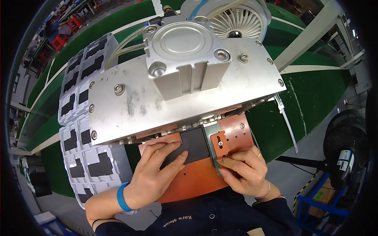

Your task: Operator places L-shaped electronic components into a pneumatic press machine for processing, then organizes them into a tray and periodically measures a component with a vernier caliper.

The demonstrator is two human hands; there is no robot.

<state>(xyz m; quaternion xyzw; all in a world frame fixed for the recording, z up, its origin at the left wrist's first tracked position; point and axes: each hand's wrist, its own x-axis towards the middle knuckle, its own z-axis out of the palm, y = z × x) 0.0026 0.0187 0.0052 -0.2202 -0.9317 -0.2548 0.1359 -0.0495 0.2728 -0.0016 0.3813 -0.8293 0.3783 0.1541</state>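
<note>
A flat black sheet lies on an orange plate, its far edge close under the front of a metal press. My left hand rests on the sheet's left part, fingers apart and thumb toward the middle. To the right of the sheet stands a grey-green strip with an orange slotted block screwed beside it. My right hand is closed in a pinch at the near end of that strip. A tan tip shows at its fingers; whether it is held or worn cannot be made out.
A silver pneumatic cylinder tops the press. White trays with black cut pieces are stacked at the left. Behind stands a white fan; a black fan is at the right, above a blue cart. A green surface surrounds the press.
</note>
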